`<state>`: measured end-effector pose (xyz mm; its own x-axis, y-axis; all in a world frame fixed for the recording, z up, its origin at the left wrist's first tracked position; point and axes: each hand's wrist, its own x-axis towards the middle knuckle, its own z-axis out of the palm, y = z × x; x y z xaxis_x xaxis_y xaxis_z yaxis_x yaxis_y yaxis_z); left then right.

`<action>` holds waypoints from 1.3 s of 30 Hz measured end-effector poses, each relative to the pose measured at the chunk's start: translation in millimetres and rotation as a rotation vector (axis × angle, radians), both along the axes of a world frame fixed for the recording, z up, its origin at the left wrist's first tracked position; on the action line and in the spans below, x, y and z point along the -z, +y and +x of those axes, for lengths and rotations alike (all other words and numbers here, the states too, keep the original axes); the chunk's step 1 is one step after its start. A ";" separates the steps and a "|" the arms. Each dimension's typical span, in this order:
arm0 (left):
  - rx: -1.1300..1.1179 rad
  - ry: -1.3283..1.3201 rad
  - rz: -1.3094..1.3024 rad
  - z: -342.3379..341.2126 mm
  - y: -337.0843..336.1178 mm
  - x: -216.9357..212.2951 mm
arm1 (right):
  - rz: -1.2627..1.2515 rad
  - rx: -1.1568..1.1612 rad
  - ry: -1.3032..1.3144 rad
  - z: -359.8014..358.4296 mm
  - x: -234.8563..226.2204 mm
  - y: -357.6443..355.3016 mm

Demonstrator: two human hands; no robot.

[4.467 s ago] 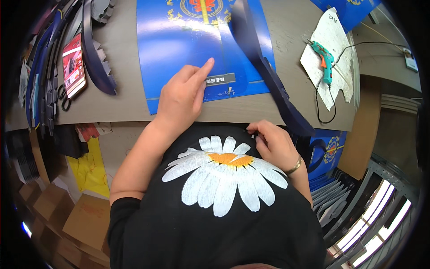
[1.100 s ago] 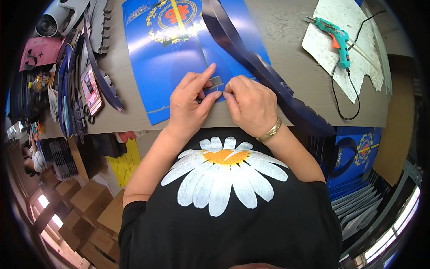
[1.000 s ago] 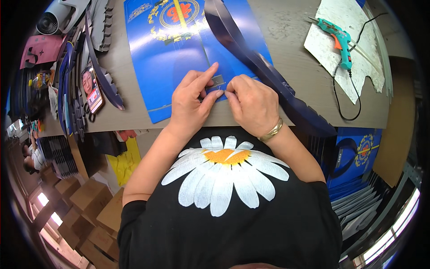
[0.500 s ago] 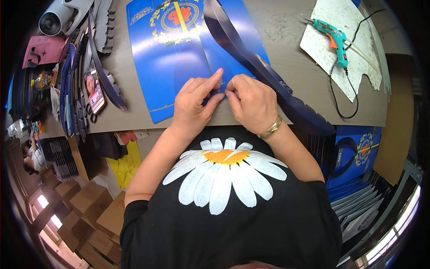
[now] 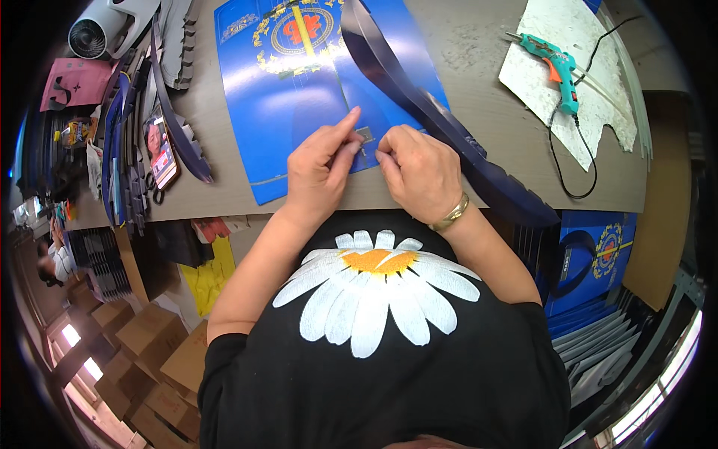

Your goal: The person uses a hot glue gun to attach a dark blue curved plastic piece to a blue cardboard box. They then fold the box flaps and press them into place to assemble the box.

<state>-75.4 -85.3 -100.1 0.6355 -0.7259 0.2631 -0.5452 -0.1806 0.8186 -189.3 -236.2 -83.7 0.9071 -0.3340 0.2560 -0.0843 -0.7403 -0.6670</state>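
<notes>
A glossy blue printed board (image 5: 277, 127) with a gold and red emblem lies before me on the table. Over its near edge, my left hand (image 5: 321, 161) has its index finger stretched and its thumb pressed to the bent fingers; anything between them is too small to make out. My right hand (image 5: 422, 172), wearing a gold bangle (image 5: 451, 212), is closed in a pinch at the board's near right part; its fingertips hide whatever they hold. A small greyish patch (image 5: 364, 135) shows between the hands. Beside my right hand a dark navy curved strip (image 5: 449, 135) crosses the board and overhangs the table.
A teal glue gun (image 5: 557, 67) rests on a stained white sheet (image 5: 535, 90) at right, its black cord looping down. At left are a phone (image 5: 159, 150), scissors (image 5: 155, 187), curved strips (image 5: 176, 120) and a white fan (image 5: 97, 34). Cardboard boxes (image 5: 153, 329) stand on the floor.
My left hand has drawn slightly left, away from the right hand, its thumb moving back toward its fingers. The greyish patch now shows more clearly. My right hand stays nearly still.
</notes>
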 end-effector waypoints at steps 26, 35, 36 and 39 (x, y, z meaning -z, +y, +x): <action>0.435 -0.048 0.207 -15.8 26.2 -31.0 | -0.013 0.040 -0.006 2.0 1.9 1.4; 0.253 -0.509 0.413 -11.2 19.7 -33.0 | 0.148 0.119 -0.050 0.1 -1.0 -0.7; 0.290 -0.496 0.469 -15.4 15.5 -28.1 | 0.187 0.143 -0.074 -0.6 3.3 -2.3; 0.884 -0.272 0.384 -40.5 22.5 -22.3 | 0.287 0.164 -0.094 1.4 3.7 -3.8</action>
<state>-116.0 -62.8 -77.8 -0.2203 -0.9749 -0.0320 -0.7713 0.1540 0.6176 -187.9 -240.0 -87.5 0.8121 -0.5443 0.2103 -0.1153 -0.5030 -0.8565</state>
